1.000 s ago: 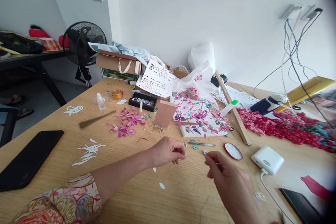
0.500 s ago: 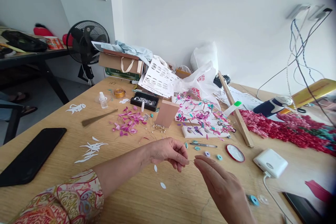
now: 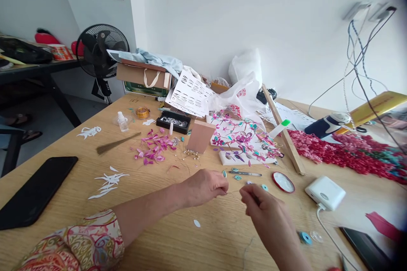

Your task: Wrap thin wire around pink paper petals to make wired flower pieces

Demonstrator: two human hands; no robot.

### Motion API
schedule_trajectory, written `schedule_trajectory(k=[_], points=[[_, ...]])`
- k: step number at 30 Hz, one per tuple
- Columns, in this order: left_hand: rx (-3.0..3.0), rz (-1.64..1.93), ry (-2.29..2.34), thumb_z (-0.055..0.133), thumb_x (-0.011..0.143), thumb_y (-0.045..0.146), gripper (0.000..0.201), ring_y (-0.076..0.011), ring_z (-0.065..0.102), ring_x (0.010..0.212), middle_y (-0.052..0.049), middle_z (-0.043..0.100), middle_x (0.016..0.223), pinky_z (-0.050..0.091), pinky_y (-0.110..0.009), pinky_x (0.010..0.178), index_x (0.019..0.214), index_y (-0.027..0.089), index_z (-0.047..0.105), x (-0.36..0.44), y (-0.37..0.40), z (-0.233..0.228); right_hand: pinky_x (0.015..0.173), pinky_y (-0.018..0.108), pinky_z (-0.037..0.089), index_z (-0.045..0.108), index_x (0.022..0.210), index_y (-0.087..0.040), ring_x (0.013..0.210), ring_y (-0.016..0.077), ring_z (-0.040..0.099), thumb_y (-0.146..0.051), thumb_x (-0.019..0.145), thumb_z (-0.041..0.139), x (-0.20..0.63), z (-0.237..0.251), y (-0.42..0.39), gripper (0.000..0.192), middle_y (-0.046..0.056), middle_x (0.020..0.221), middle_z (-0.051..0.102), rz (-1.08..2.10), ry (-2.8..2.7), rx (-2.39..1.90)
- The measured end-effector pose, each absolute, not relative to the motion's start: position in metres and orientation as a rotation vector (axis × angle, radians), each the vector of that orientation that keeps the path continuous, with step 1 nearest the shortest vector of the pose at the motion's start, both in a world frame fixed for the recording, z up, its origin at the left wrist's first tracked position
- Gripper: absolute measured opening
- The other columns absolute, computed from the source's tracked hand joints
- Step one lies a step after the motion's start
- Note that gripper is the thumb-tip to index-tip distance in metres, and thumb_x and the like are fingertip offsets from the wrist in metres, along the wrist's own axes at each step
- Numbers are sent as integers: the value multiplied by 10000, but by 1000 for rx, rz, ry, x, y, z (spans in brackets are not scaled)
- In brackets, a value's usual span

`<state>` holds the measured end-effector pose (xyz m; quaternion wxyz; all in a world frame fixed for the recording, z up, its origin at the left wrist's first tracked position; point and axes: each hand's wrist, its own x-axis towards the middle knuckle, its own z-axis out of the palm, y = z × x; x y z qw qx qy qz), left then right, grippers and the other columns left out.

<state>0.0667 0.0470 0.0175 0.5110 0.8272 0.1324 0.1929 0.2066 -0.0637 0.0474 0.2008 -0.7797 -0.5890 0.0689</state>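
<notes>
Over the middle of the wooden table [image 3: 165, 237], my left hand [image 3: 203, 188] pinches one end of a thin wire or thread [image 3: 234, 194]. A short way to the right, my right hand [image 3: 265, 209] is curled with thumb and finger closed on its other part. The strand spans the small gap between both hands; its exact kind is too fine to tell. Below my left hand lies a white leaf-shaped piece [image 3: 197, 223]. Just beyond my hands are a pen [image 3: 245, 173], small teal leaf pieces [image 3: 238, 177] and a teal thread spool [image 3: 265, 187].
Pink petals [image 3: 155, 148] lie behind a brown block [image 3: 200, 136] and wired flowers [image 3: 241, 135] on white foam. White strips [image 3: 108, 184] and a black phone-like slab [image 3: 38, 190] are left. A red-rimmed dish [image 3: 283, 182], white power bank [image 3: 324, 193] and wooden bar [image 3: 286, 135] stand right.
Both hands have turned and curled more tightly, and the gap between them has widened slightly, with more of the strand showing. The view has shifted a little.
</notes>
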Motion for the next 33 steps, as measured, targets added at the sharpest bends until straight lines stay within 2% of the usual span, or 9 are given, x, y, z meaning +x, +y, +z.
schedule_trajectory(k=[3, 6, 10, 14, 23, 27, 31, 33], points=[[1604, 340, 444, 557, 686, 141, 52, -74, 508, 510, 41, 489, 534, 415, -200, 521, 641, 130, 533, 68, 50, 13, 417, 229, 412, 577, 677, -215, 446, 153, 590, -362, 797, 410, 214, 58, -71, 253, -3, 529, 629, -32, -1541, -2247], [1304, 259, 453, 639, 628, 234, 154, -81, 530, 472, 49, 507, 484, 416, -195, 477, 649, 124, 533, 68, 53, 10, 442, 236, 451, 597, 773, -210, 526, 165, 627, -389, 803, 414, 209, 67, -82, 257, 37, 698, 680, -347, -1516, -2123], [1151, 183, 402, 709, 565, 291, 254, -68, 547, 470, 42, 553, 514, 402, -178, 480, 657, 119, 546, 65, 55, 11, 543, 199, 505, 575, 969, -200, 742, 154, 654, -254, 830, 439, 200, 59, -86, 202, 75, 973, 660, -437, -1890, -1718], [1057, 109, 328, 725, 557, 268, 252, -61, 559, 477, 42, 573, 545, 402, -166, 483, 672, 121, 555, 63, 57, 11, 598, 198, 520, 545, 1060, -174, 846, 153, 640, -125, 840, 394, 207, 39, -79, 271, 97, 1060, 632, -494, -2177, -1556], [1092, 69, 325, 722, 562, 291, 256, -59, 553, 467, 46, 570, 529, 406, -166, 478, 666, 126, 556, 64, 57, 12, 605, 209, 493, 581, 938, -173, 768, 148, 646, -140, 862, 343, 213, 34, -74, 252, 80, 885, 674, -523, -2193, -1544], [1219, 119, 346, 677, 613, 279, 212, -71, 536, 464, 47, 531, 515, 414, -186, 485, 666, 128, 537, 65, 53, 13, 509, 196, 438, 558, 776, -187, 579, 116, 613, -167, 864, 324, 201, 41, -71, 251, 36, 686, 643, -361, -2091, -1650], [1769, 324, 336, 545, 729, 178, 77, -82, 523, 563, 27, 497, 596, 412, -206, 557, 667, 135, 530, 66, 47, 17, 431, 208, 378, 504, 666, -200, 447, 115, 546, -231, 837, 349, 194, 42, -67, 233, -25, 504, 560, -110, -1889, -1944], [2137, 445, 270, 483, 760, 128, 108, -102, 514, 656, -1, 510, 675, 399, -220, 612, 666, 133, 536, 67, 44, 16, 413, 209, 364, 489, 624, -207, 444, 126, 548, -237, 810, 369, 196, 41, -64, 223, -29, 477, 557, 43, -1825, -2084]])
